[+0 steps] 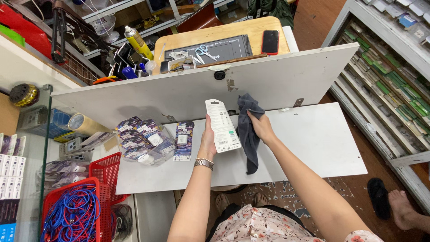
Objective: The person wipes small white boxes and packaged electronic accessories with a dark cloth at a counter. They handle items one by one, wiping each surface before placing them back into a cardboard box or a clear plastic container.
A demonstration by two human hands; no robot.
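I see a flat white package [222, 126] with a hang hole at its top. It stands upright, its back facing me, above the white board. Just to its right hangs a dark grey cloth [247, 134]. It is bunched at the top and droops down long.

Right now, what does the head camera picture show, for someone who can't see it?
A person's left hand holds up a white packaged item while the right hand grips a dark grey cloth over a white board; more packets lie nearby.
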